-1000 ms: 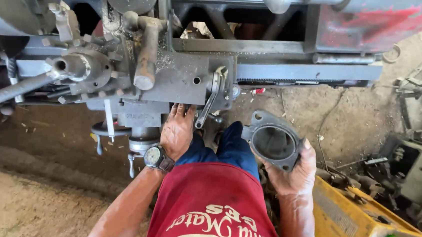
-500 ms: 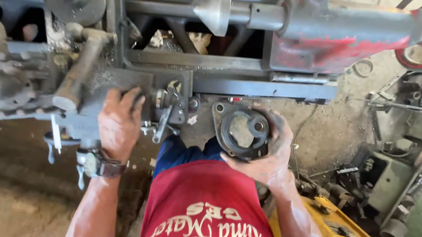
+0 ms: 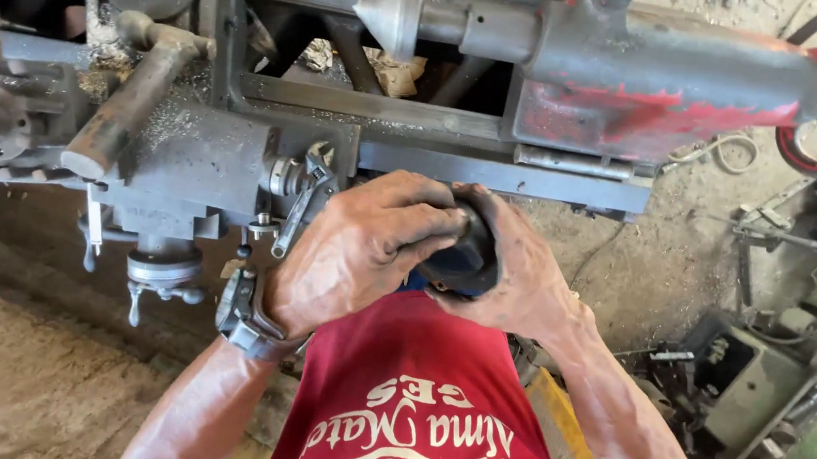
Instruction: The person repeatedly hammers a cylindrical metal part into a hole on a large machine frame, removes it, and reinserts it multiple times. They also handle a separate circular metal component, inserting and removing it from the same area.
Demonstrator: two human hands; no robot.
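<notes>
Both of my hands are clasped around a dark metal flange part (image 3: 465, 253) in front of my chest. My left hand (image 3: 358, 250), with a wristwatch on its wrist, wraps over the part from the left, fingers curled across its face. From the right and below, my right hand (image 3: 521, 277) cups it. Most of the part is hidden by my fingers. Just beyond my hands stands a grey lathe carriage (image 3: 210, 160) with a spanner (image 3: 299, 206) hanging on a bolt.
The lathe bed (image 3: 500, 174) runs across the view, with a red tailstock (image 3: 673, 80) and its pointed centre (image 3: 392, 10) above. A long handle (image 3: 132, 101) juts out at the left. Scrap metal parts (image 3: 756, 383) and a yellow box (image 3: 558, 431) lie at the right on the dirt floor.
My left hand has come off the lathe carriage and joined my right hand on the flange part, which now sits closer to my chest. The view has shifted left along the lathe.
</notes>
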